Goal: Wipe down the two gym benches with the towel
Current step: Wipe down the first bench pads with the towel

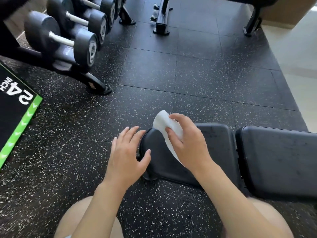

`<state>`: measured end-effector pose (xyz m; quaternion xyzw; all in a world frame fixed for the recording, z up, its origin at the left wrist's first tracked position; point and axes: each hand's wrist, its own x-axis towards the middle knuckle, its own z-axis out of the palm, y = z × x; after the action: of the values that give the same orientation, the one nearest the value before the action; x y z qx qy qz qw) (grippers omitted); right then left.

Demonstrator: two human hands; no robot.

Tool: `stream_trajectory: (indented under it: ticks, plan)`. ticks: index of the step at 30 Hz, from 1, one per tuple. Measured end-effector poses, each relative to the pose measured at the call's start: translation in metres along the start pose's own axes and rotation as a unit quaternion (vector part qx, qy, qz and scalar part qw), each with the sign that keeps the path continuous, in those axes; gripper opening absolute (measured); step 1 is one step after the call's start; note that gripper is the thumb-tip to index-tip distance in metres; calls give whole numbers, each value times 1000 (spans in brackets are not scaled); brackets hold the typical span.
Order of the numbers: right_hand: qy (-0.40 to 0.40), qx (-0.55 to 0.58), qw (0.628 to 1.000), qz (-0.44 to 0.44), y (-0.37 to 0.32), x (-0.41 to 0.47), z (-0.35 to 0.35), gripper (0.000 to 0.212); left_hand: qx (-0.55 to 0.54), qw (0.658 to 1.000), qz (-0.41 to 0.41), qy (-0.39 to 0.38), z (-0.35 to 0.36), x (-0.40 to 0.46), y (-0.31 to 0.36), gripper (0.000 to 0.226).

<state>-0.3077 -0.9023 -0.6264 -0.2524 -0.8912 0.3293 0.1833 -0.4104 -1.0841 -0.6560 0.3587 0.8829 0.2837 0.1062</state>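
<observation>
Knees: bare, nearest the camera, at the bottom edge below both forearms.
Plyo box (16, 107): far left of the fingers, holding nothing visible.
Dumbbell rack (68, 40): up-left, well apart, dumbbells resting in it.
Left hand (127, 153): fingers (133, 134) straight and relaxed, touching the desk's rounded end, holding nothing.
Towel (165, 124): white, pinched in the right hand (187, 143), lying on the seat pad.
Desk (214, 152): long axis runs rightward from the fingers; the right hand seems better placed for the wipe.
Second bench (163, 16): far ahead.

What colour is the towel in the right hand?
White; the towel in the right hand shows clearly in the head view.
</observation>
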Motion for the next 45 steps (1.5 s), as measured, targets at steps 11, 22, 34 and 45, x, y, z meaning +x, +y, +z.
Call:
stream_trajectory:
  ticks: [11,22,34,45]
  plan:
    - [-17,-109,993,-36,11,8,55,37,-16,1000,4,0,28,-12,-29,72]
    - [-91,-202,974,-39,6,-35,63,27,-17,998,6,-52,36,-26,-51,83]
    - [-49,-261,961,-75,7,-40,66,16,-58,997,29,-50,44,-23,-67,99]
    - [-50,-257,961,-88,6,-41,70,19,-51,997,2,-51,41,-27,-64,99]
